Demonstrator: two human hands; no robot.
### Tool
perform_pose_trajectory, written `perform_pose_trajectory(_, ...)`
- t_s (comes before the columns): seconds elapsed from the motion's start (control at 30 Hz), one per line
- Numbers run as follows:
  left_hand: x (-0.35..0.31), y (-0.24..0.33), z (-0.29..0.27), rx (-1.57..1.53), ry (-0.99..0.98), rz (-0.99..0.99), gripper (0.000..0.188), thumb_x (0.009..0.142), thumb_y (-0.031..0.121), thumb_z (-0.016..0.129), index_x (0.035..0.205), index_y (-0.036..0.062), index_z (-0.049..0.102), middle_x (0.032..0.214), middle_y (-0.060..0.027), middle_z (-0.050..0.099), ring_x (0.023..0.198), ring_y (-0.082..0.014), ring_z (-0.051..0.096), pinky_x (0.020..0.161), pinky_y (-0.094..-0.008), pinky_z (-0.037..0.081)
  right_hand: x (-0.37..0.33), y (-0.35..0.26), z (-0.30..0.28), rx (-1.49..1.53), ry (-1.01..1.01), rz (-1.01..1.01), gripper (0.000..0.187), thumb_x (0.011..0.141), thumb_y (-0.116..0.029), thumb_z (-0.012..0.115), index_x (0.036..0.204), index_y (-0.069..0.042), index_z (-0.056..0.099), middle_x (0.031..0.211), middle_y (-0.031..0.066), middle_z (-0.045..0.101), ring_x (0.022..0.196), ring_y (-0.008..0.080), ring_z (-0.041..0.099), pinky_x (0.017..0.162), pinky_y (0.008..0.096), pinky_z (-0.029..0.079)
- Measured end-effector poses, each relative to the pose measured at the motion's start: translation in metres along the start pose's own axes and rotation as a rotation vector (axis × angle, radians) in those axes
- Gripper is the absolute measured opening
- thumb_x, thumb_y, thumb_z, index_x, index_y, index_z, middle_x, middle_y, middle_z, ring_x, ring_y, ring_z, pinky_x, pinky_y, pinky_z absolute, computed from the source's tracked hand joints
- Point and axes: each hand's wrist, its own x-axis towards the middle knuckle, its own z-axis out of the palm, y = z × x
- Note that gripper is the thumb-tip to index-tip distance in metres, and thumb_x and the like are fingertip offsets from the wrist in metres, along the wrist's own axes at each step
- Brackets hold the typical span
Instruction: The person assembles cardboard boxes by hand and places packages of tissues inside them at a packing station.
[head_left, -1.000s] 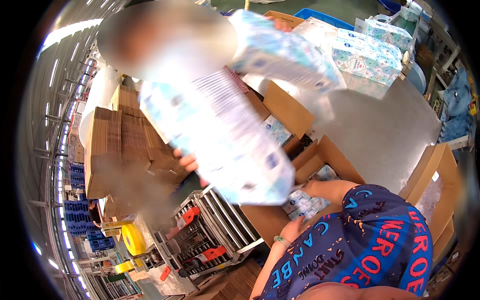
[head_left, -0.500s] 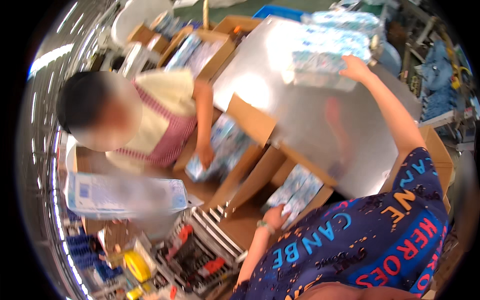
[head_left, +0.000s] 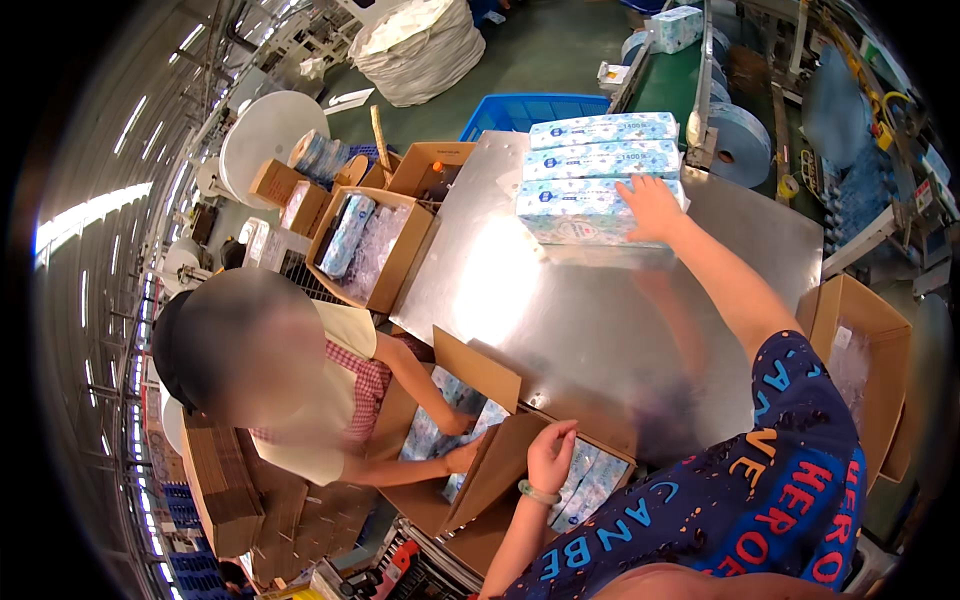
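Observation:
Three long blue-and-white printed packs, likely paper tissues, lie side by side on the steel table (head_left: 600, 340). My right hand (head_left: 650, 208) rests with spread fingers on the right end of the nearest pack (head_left: 570, 207). Behind it are the middle pack (head_left: 590, 161) and the far pack (head_left: 570, 132). My left hand (head_left: 550, 458), wearing a bracelet, is raised with curled fingers beside the flap of an open carton (head_left: 620, 478). Nothing shows in it. Similar packs (head_left: 590, 485) lie inside that carton, partly hidden by my sleeve.
Across from me a co-worker reaches both hands into another carton (head_left: 480, 375) of packs. An open carton (head_left: 405, 270) with clear plastic stands at the table's left edge, another carton (head_left: 890, 340) at the right. A blue crate (head_left: 530, 108) and a conveyor (head_left: 668, 88) are beyond the table.
My left hand has risen off the packs in the carton. My right hand remains at the packs on the table. The co-worker has leaned in; the pack at their side is no longer seen there.

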Motion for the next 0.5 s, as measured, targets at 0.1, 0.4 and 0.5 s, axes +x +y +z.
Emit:
perform_pose_trajectory(0.1, 0.052, 0.033, 0.011, 0.153, -0.046, 0.204, 0.015, 0.093, 0.009, 0.066, 0.106, 0.0016, 0.07, 0.098, -0.014, 0.072, 0.091, -0.0275, 0.07, 0.082, -0.0347, 0.054, 0.002, 0.015, 0.015, 0.054, 0.047, 0.065, 0.096, 0.061, -0.049, 0.085, 0.137, -0.004, 0.048, 0.12, 0.0175, 0.058, 0.118, 0.0319, 0.053, 0.099, 0.0426, 0.042)
perform_pose_trajectory(0.4, 0.123, 0.072, 0.058, 0.615, -0.02, 0.524, 0.051, 0.081, 0.016, 0.078, 0.128, 0.0053, 0.061, 0.133, -0.0219, 0.057, 0.123, -0.0366, 0.055, 0.102, -0.0468, 0.044, -0.041, -0.03, 0.015, 0.452, -0.299, -0.199, 0.082, 0.059, -0.037, 0.085, 0.124, -0.001, 0.05, 0.094, 0.0215, 0.071, 0.088, 0.0418, 0.068, 0.08, 0.05, 0.053)
perform_pose_trajectory(0.5, 0.129, 0.066, 0.052, 1.003, 0.124, 0.395, 0.086, 0.07, 0.026, 0.086, 0.143, 0.007, 0.045, 0.143, -0.0257, 0.045, 0.132, -0.0417, 0.043, 0.111, -0.0529, 0.032, -0.072, -0.045, -0.014, 0.424, -0.667, -0.531, 0.095, 0.065, -0.047, 0.084, 0.142, -0.006, 0.046, 0.117, 0.0204, 0.067, 0.11, 0.0375, 0.064, 0.095, 0.0469, 0.049)
